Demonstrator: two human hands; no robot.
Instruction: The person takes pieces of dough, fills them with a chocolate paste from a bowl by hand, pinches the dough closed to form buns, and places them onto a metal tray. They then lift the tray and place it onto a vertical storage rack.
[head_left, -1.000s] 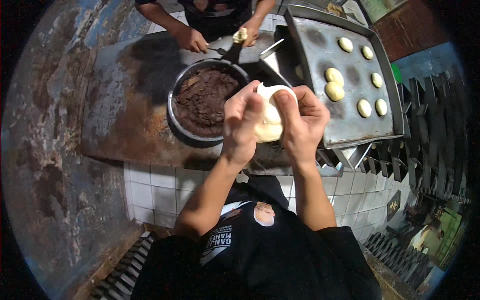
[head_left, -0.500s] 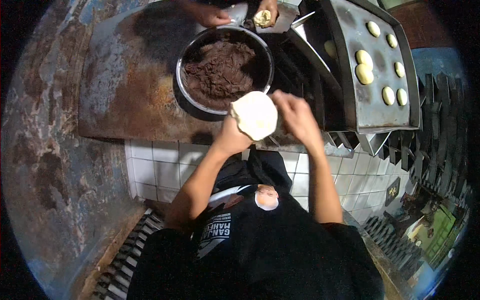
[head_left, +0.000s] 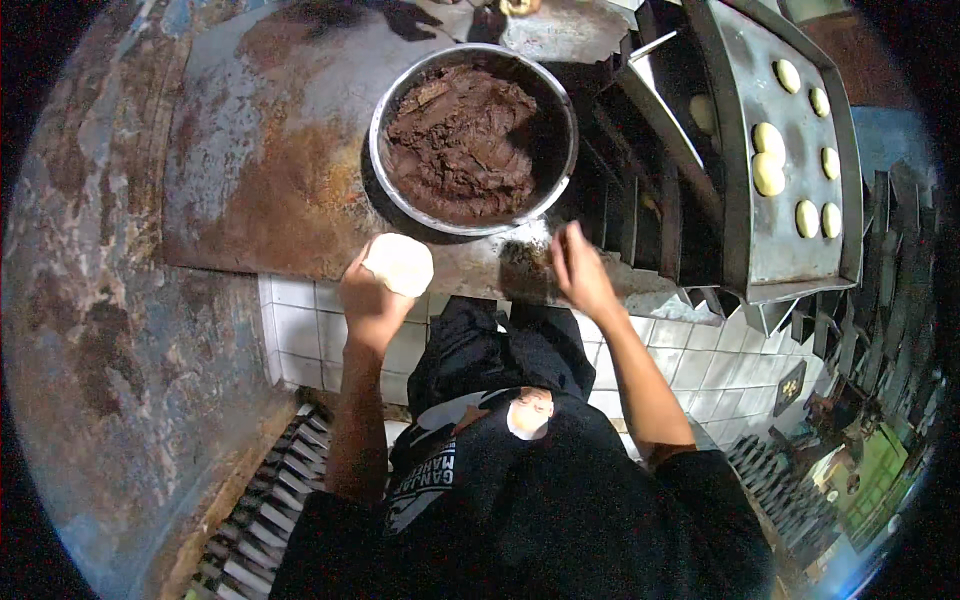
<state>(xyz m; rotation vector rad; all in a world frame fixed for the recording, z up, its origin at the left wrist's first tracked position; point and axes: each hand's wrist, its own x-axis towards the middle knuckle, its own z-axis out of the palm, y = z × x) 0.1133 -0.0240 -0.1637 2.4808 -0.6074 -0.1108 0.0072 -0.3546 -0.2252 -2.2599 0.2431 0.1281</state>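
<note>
Left hand (head_left: 370, 303) holds a flat dough disc (head_left: 402, 263) just off the near-left side of the steel bowl (head_left: 470, 231), its fingers partly hidden by the dough; the right hand (head_left: 585, 277), seemingly empty, fingers loosely extended, hangs at the bowl's near-right side. I'd judge this piece flattened only, its top bare of the dark paste (head_left: 465, 145) heaped in the bowl. Well right of the bowl, seven shaped dough rounds (head_left: 807, 218) sit on a tray (head_left: 775, 245), dark metalwork (head_left: 668, 135) standing between
</note>
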